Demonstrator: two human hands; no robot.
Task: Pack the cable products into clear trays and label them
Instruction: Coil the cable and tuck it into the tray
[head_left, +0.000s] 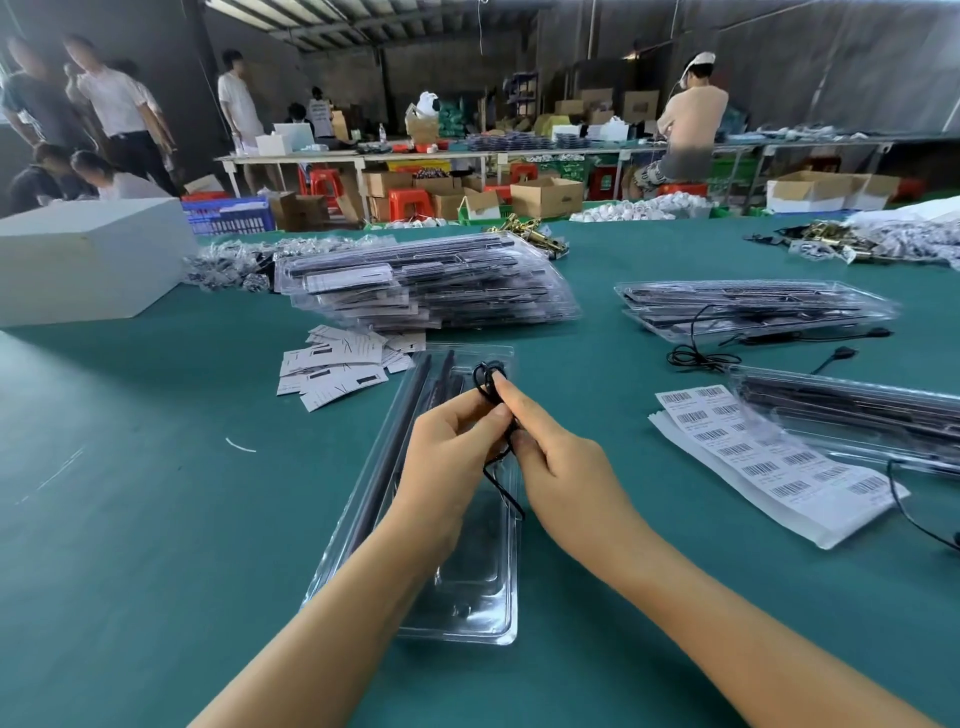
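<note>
A long clear tray (457, 597) lies on the green table in front of me, with dark rods (410, 410) along its left side. Both hands hover over it. My left hand (447, 457) and my right hand (556, 467) together pinch a thin black cable (488, 376), coiled into small loops above my fingertips, with a strand hanging down to the tray. Sheets of barcode labels (769, 457) lie to the right. White paper cards (337, 369) lie scattered to the upper left of the tray.
A large pile of packed trays (431, 280) stands behind the cards. Two more tray stacks (748, 306) (857, 415) sit at the right, with loose black cables (701, 353) between them. A white box (83, 254) is at far left. People work at tables behind.
</note>
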